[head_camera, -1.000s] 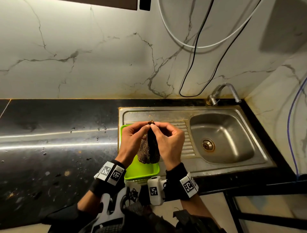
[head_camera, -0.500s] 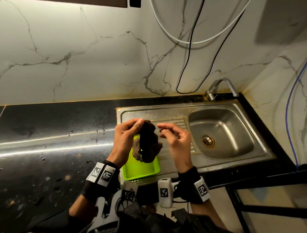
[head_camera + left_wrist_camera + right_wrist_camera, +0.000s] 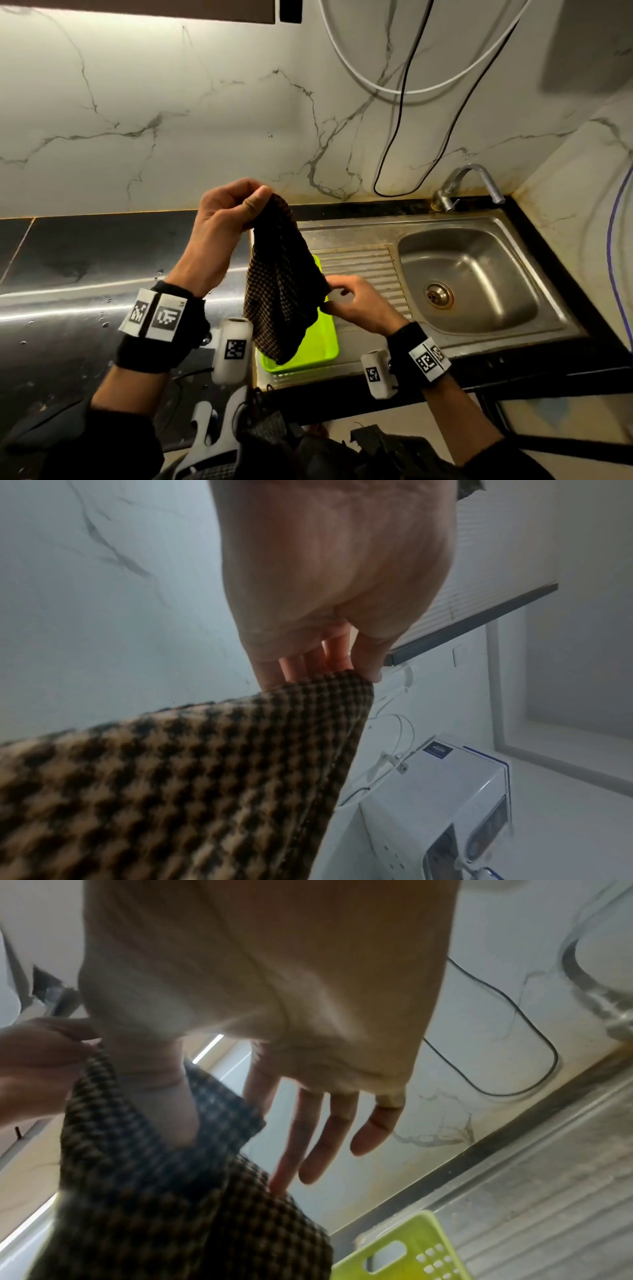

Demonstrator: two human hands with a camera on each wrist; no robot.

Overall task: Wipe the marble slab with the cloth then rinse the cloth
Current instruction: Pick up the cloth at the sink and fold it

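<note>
A dark brown checked cloth (image 3: 281, 284) hangs unfolded in the air above the green tray (image 3: 318, 346). My left hand (image 3: 255, 205) is raised and pinches its top corner; the left wrist view shows the fingertips (image 3: 342, 666) closed on that corner of the cloth (image 3: 171, 777). Lower down, my right hand (image 3: 330, 298) pinches the cloth's right edge. In the right wrist view the thumb (image 3: 164, 1096) lies on the cloth (image 3: 154, 1191) while the other fingers stretch out. The black marble slab (image 3: 85, 267) lies to the left, with water drops on it.
A steel sink (image 3: 534, 274) with a ribbed drainboard (image 3: 363, 270) sits to the right, its tap (image 3: 469, 178) at the back. White and black cables (image 3: 394, 154) hang on the marble wall. A side wall (image 3: 582, 205) closes off the right.
My left hand has risen with the cloth, which now hangs unfolded. My right hand let go of the top and moved down to the cloth's right edge.
</note>
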